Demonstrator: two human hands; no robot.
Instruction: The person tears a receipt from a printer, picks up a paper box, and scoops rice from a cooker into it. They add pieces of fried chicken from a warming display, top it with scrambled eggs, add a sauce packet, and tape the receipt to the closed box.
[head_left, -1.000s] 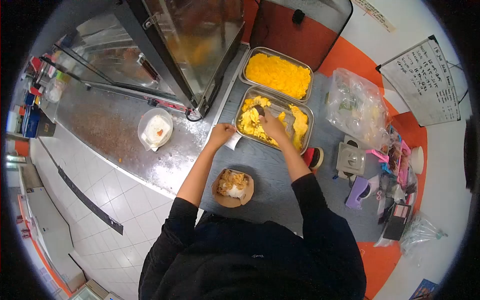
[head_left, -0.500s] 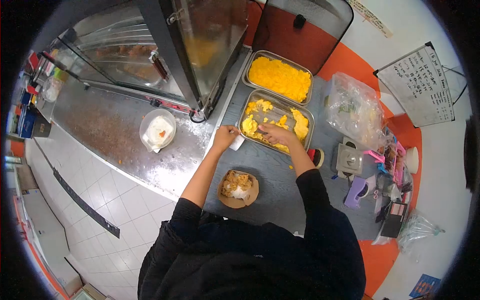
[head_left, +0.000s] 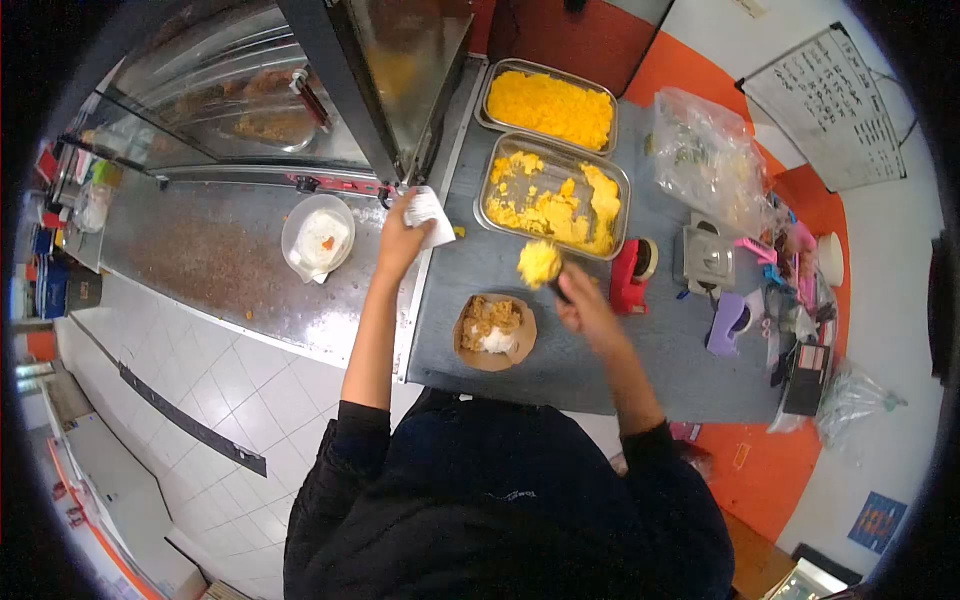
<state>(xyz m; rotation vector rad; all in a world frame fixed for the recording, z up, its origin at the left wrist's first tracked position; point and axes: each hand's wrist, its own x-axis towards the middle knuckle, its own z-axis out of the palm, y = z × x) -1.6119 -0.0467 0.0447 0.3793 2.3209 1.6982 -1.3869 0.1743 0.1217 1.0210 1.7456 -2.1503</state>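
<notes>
My right hand grips the dark handle of a spoon, with a lump of yellow food on its end, just below the nearer metal tray. That tray holds scattered yellow food. Between the fingers of my left hand is a white paper slip, near the cabinet's corner. A brown cardboard box with white rice and browned food stands below and left of the spoon.
Another metal tray, full of yellow food, lies behind. A plastic tub stands left on the metal counter, below the glass cabinet. Rightwards are a red tape dispenser, a plastic bag, a lidded metal container and a purple dispenser.
My right hand has left the nearer tray, bringing a lump of yellow food towards me on the spoon. My left hand has moved left and raised the paper slip. The view has shifted.
</notes>
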